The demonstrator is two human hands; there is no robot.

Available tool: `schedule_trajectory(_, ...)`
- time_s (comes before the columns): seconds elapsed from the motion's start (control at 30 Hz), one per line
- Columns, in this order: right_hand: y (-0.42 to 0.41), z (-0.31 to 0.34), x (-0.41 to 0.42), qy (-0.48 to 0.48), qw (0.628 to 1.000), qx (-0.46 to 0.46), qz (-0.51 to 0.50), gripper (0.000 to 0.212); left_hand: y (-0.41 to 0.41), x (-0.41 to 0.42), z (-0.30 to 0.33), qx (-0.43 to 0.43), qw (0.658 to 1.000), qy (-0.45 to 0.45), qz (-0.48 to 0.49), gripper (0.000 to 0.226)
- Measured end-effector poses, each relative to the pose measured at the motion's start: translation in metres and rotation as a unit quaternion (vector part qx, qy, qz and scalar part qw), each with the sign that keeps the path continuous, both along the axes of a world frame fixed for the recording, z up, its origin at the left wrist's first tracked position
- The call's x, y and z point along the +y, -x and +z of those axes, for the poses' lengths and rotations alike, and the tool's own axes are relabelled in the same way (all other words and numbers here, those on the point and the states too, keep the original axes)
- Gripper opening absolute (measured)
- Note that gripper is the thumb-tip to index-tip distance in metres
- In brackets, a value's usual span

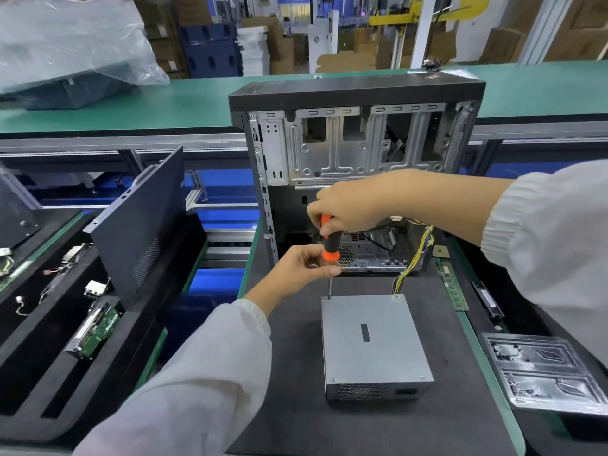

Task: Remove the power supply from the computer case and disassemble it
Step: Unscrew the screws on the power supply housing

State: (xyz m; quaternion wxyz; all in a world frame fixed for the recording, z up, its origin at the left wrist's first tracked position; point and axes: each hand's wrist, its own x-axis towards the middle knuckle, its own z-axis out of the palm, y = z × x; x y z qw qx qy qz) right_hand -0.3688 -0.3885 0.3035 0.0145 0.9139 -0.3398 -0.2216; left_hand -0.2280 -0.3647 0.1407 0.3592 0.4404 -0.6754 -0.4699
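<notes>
Grey power supply (375,340), one screwdriver (330,245) in two hands' grip: right (345,205), left (304,266).

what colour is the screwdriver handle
Orange and black, clearest in the head view: screwdriver handle.

Bare dark mat (296,390) lies open left of and in front of the power supply (373,340). Behind it the open computer case (357,153) blocks passage, its yellow cable bundle (411,261) crossing the gap between them. A screwdriver (330,245) stands upright over the supply's rear left corner. A memory module (452,286) borders the right.
</notes>
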Motion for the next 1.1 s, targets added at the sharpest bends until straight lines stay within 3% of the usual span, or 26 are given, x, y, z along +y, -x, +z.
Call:
schedule_trajectory(0.1,0.004,0.002,-0.001,0.006,1.0,0.01,0.026,0.025,-0.006,0.0,0.002,0.011,0.999,-0.017,-0.034,0.023)
schedule_trajectory(0.3,0.008,0.007,0.001,-0.034,0.995,-0.056,0.076,0.032,-0.003,0.006,0.001,0.035,0.999,0.01,0.0,0.018)
schedule_trajectory(0.43,0.001,0.008,0.002,-0.024,0.995,-0.053,0.086,0.036,-0.005,0.008,0.001,0.037,0.999,0.012,0.013,0.014)
schedule_trajectory(0.5,0.001,0.01,0.002,-0.026,0.997,-0.038,0.058,0.044,-0.001,0.008,-0.001,0.014,0.999,0.032,0.035,0.014)
schedule_trajectory(0.6,0.001,0.007,0.001,-0.057,0.994,-0.049,-0.078,0.061,0.004,0.004,-0.003,-0.006,0.997,0.047,0.068,0.02)
schedule_trajectory(0.67,-0.001,0.001,0.002,-0.024,0.992,-0.017,-0.12,0.068,0.007,0.002,-0.004,0.0,0.998,0.042,0.056,0.023)
schedule_trajectory(0.77,-0.004,0.0,0.003,0.072,0.996,0.04,-0.035,0.054,0.009,0.001,-0.006,-0.023,0.998,0.044,0.037,0.025)
schedule_trajectory(0.93,-0.008,0.004,0.004,0.004,1.0,0.013,-0.004,0.018,-0.003,-0.003,0.006,-0.026,0.999,0.001,-0.029,0.009)
schedule_trajectory(1.1,0.004,0.009,0.001,0.008,1.0,0.015,0.016,0.033,-0.003,0.001,0.005,0.013,1.0,-0.008,-0.024,0.021)
